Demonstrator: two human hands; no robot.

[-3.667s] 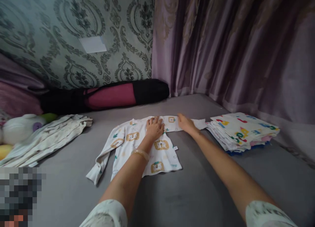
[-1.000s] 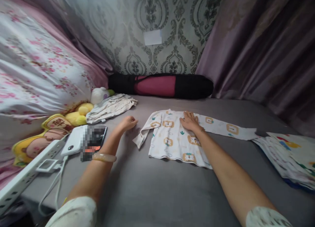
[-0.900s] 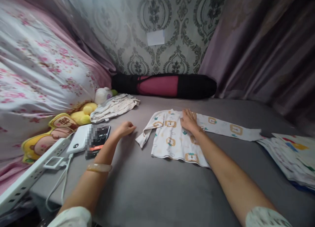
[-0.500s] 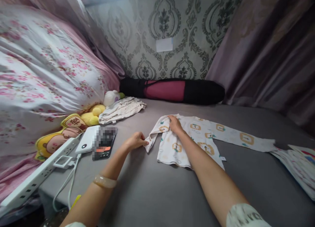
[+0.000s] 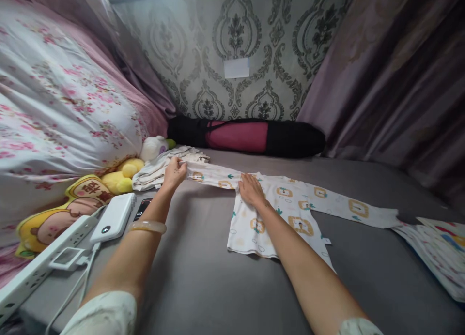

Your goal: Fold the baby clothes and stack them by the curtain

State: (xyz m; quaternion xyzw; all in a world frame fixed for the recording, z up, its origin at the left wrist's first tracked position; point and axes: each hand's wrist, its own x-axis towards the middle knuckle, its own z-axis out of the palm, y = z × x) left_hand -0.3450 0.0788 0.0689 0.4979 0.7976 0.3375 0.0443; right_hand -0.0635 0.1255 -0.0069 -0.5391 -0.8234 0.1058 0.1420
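Observation:
A small white long-sleeved shirt (image 5: 269, 223) with orange lion-like prints and green leaves lies spread on the grey bed sheet (image 5: 203, 286). My left hand (image 5: 176, 173) is closed on the cuff of its left-hand sleeve, stretched out to the side and slightly raised. Flat over the shoulder where that sleeve joins the body rests my right hand (image 5: 251, 190), fingers extended. The other sleeve reaches to the right, its cuff touching a pile of folded clothes (image 5: 432, 257). Just behind my left hand is a folded pale garment (image 5: 152, 173).
A black and pink long bag (image 5: 236, 136) lies along the patterned wall. At left are plush toys (image 5: 121, 175), a white power bank (image 5: 113, 216), a partly hidden phone (image 5: 142, 209), a power strip (image 5: 47, 257) with cables, and a floral-covered bulk (image 5: 72, 98).
My left hand has moved left and away from me, pulling the bunched sleeve out straight. The right hand has flattened on the shoulder. The view has shifted slightly.

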